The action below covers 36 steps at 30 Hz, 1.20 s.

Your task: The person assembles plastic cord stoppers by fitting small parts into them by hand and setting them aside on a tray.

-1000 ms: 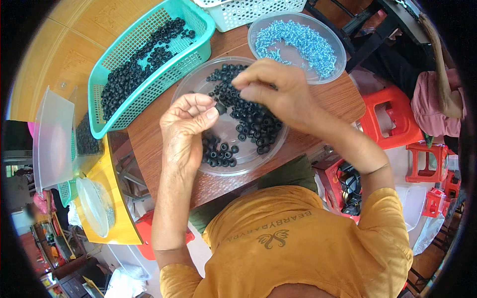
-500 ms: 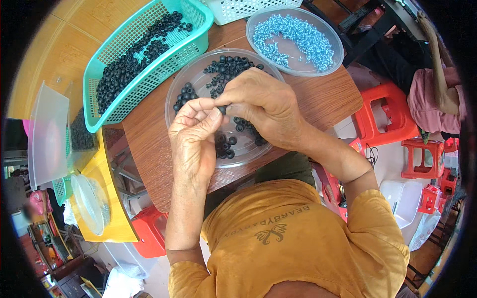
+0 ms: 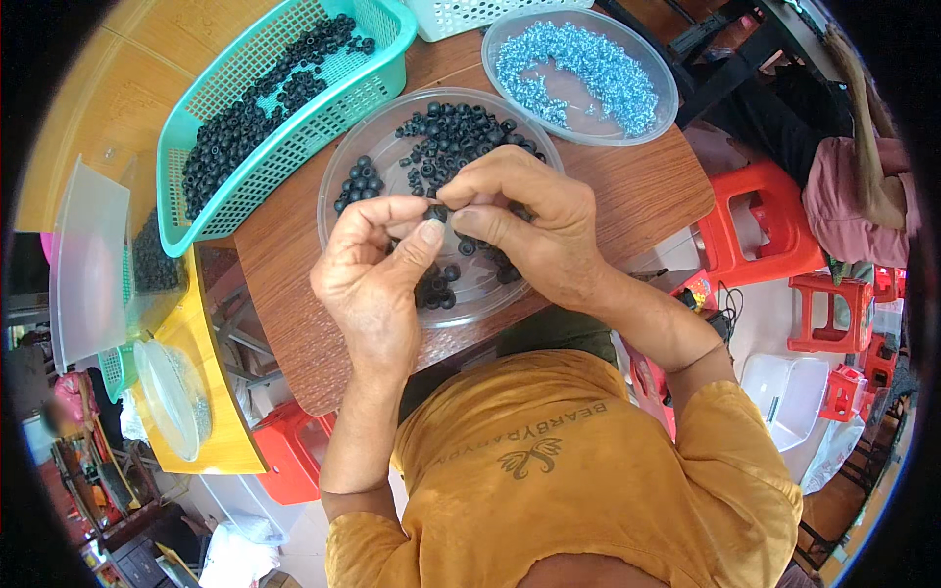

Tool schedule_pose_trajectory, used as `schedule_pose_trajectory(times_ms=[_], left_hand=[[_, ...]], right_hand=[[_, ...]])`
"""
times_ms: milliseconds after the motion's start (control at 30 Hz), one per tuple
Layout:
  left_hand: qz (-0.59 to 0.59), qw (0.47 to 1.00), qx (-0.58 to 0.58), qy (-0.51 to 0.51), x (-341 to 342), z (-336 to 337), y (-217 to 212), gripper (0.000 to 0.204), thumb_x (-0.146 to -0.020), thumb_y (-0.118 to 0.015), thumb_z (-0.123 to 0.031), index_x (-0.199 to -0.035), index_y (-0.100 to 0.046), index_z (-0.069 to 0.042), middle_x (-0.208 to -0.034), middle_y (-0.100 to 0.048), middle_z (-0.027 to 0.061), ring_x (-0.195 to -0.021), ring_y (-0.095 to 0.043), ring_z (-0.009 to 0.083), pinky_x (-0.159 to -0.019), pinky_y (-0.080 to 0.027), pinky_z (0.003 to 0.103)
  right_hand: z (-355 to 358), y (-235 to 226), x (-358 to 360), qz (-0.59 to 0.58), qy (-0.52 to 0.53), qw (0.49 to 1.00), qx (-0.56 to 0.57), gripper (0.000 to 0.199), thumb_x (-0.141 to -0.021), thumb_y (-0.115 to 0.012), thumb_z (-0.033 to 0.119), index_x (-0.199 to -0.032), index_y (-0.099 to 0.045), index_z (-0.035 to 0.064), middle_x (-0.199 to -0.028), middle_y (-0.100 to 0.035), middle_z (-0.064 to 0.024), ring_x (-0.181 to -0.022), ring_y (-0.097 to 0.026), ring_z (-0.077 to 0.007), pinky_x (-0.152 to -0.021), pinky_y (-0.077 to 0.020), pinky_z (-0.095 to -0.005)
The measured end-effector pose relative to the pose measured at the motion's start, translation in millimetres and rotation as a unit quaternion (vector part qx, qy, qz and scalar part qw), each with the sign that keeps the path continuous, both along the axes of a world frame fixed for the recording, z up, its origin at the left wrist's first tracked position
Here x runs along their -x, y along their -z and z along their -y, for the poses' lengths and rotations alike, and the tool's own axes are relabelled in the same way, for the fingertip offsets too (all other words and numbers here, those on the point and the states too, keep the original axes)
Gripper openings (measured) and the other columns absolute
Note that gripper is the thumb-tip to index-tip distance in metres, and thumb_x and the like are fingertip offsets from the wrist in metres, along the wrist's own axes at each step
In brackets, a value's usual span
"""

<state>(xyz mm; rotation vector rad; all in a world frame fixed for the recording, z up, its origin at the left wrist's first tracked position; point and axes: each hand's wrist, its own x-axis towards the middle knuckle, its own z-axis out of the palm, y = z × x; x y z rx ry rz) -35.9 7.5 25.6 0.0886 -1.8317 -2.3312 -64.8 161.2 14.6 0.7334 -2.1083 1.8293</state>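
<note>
Black bead [image 3: 437,213], head view: frame centre, over clear tray [image 3: 396,178]; long axis unreadable.
Left hand [image 3: 374,274]: thumb and forefinger pinching it from lower left.
Right hand [image 3: 539,220]: thumb and forefinger gripping its right side, equally near.

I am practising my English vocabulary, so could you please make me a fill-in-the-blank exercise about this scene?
1. Between the fingertips of the left hand and the right hand is a small bead coloured ____.
2. In the picture, the long basket of dark beads stands to the ____ of the blue beads.
3. The plastic stools at the picture's right side are all ____.

Missing words: black; left; red.
</note>
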Motion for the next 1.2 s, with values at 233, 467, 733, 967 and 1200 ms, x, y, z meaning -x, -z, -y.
schedule_pose_trajectory(times_ms=[233,467,733,967,1200], left_hand=[[-0.258,0.879,0.398,-0.042,2.3,0.9,-16.9,0.019,-0.072,-0.068,0.01,-0.088,-0.063,0.0,-0.083,-0.062,0.0066,-0.075,-0.058,0.0132,-0.068,-0.047,0.024],[-0.135,0.978,0.159,-0.002,-1.8,1.0,-12.7,0.022,-0.072,-0.07,0.007,-0.092,-0.062,0.001,-0.082,-0.06,0.0062,-0.073,-0.056,0.0137,-0.069,-0.045,0.024],[-0.266,0.858,0.433,-0.081,-8.7,-2.8,-9.1,0.014,-0.08,-0.068,0.002,-0.091,-0.06,0.0,-0.09,-0.063,0.0033,-0.074,-0.056,0.0103,-0.07,-0.047,0.024],[0.079,0.943,-0.306,0.104,5.2,2.2,9.7,0.018,-0.083,-0.063,0.001,-0.1,-0.06,0.002,-0.092,-0.065,0.0098,-0.08,-0.061,0.0175,-0.077,-0.049,0.028],[0.181,0.918,-0.348,0.057,0.6,0.2,13.2,0.017,-0.088,-0.059,-0.003,-0.105,-0.059,-0.001,-0.098,-0.065,0.0109,-0.091,-0.061,0.0184,-0.081,-0.049,0.029]], right_hand=[[1.9,-0.4,-6.4,0.111,-0.026,0.991,0.068,0.017,-0.079,-0.067,-0.004,-0.096,-0.066,-0.0021,-0.092,-0.062,-0.0045,-0.084,-0.057,-0.0087,-0.073,-0.0455,-0.0214],[9.0,-2.9,-11.3,0.151,-0.037,0.97,0.185,0.011,-0.079,-0.069,0.002,-0.09,-0.066,0.0014,-0.082,-0.063,0.0019,-0.073,-0.053,-0.0023,-0.064,-0.0452,-0.0186],[9.6,-4.9,-16.5,0.215,-0.044,0.958,0.187,0.012,-0.081,-0.065,-0.001,-0.093,-0.062,-0.0011,-0.088,-0.062,-0.0012,-0.079,-0.056,-0.0052,-0.069,-0.0463,-0.0206],[2.6,-5.4,-14.5,0.036,0.066,0.989,0.125,0.012,-0.076,-0.064,-0.004,-0.086,-0.061,0.0013,-0.077,-0.059,-0.0023,-0.067,-0.055,-0.0066,-0.06,-0.0458,-0.0214],[12.3,8.5,-16.3,-0.335,0.074,0.93,-0.127,0.024,-0.065,-0.064,0.006,-0.088,-0.06,-0.0013,-0.085,-0.054,-0.0099,-0.068,-0.05,-0.0233,-0.057,-0.0392,-0.0332]])
